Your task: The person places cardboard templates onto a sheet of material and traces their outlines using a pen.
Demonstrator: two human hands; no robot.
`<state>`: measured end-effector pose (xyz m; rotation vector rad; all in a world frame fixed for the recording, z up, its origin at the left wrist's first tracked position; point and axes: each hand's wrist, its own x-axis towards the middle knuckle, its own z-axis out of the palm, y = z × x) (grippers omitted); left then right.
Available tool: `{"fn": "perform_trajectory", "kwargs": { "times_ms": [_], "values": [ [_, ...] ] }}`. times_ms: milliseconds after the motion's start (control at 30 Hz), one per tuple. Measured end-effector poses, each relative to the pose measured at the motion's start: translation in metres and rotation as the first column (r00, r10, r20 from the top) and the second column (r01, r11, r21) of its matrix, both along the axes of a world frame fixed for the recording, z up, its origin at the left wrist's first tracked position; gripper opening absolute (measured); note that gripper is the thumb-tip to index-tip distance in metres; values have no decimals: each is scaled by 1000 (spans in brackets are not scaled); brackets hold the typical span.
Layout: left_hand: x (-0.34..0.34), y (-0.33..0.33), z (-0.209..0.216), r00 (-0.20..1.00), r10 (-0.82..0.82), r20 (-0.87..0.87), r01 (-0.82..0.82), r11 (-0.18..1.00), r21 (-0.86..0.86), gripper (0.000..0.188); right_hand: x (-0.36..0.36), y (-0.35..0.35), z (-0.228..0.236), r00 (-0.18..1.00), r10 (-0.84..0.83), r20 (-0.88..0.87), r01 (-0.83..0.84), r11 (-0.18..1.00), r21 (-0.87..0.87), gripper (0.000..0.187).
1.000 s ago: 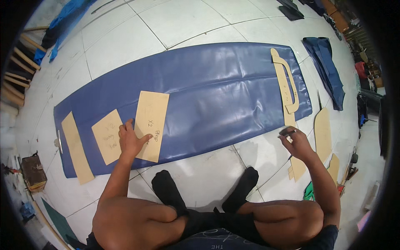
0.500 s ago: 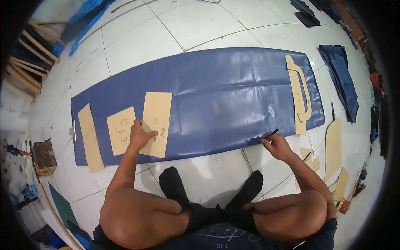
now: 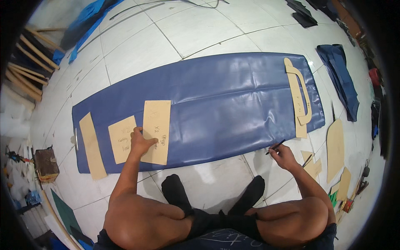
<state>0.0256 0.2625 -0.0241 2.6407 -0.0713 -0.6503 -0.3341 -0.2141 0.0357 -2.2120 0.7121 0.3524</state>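
A long sheet of shiny dark blue vinyl-like material (image 3: 216,104) lies spread on the floor in front of me. My left hand (image 3: 143,145) presses down with thumb and fingers spread. Its fingertips rest near the right edge of a small tan card pattern (image 3: 118,150), and its thumb lies on a taller tan rectangular pattern (image 3: 157,118) beside it. Both patterns carry handwriting. At the sheet's near right edge, my right hand (image 3: 285,156) grips a black pen (image 3: 276,146) between thumb and fingers, slanting across that edge.
A narrow tan strip (image 3: 92,146) lies at the sheet's left end; a handle-shaped pattern (image 3: 306,96) lies at its right. More card pieces (image 3: 336,150) and folded dark blue material (image 3: 339,79) are on the right. A brown box (image 3: 46,164) stands left, near wooden poles (image 3: 39,52).
My right hand has shifted slightly right and closer to me with the pen, which slants differently. My left hand keeps its place on the patterns. The whole view has moved a little.
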Motion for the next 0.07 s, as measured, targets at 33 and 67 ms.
{"fn": "perform_trajectory", "kwargs": {
  "times_ms": [33, 67],
  "values": [
    [1, 7, -4, 999, 10, 38, -9, 999, -38, 98, 1, -1, -5, 998, 23, 50, -23, 1000, 8, 25],
    [2, 9, -10, 997, 22, 76, -16, 997, -77, 97, -3, -4, -4, 999, 17, 49, -17, 1000, 1, 25]
  ]
}}
